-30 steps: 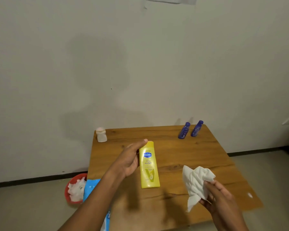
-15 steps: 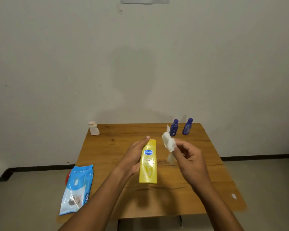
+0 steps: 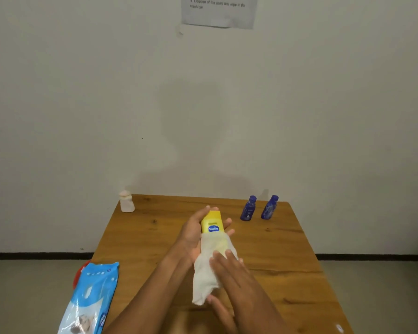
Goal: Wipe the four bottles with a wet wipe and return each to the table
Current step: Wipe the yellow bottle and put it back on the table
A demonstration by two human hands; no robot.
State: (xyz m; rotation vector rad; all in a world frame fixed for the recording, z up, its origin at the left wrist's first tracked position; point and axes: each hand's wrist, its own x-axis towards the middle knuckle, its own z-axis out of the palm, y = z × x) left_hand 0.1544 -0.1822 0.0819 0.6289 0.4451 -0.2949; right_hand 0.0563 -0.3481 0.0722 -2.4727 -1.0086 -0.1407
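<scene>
Resting above the table, the yellow bottle lies cradled in the left hand, fingers curled round it. Right hand presses the wipe flat against its lower half. Two blue bottles and a white bottle stand behind.

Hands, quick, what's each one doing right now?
Left hand: grips the yellow bottle above the table.
Right hand: fingers straight, pressing the wet wipe against the bottle.
</scene>
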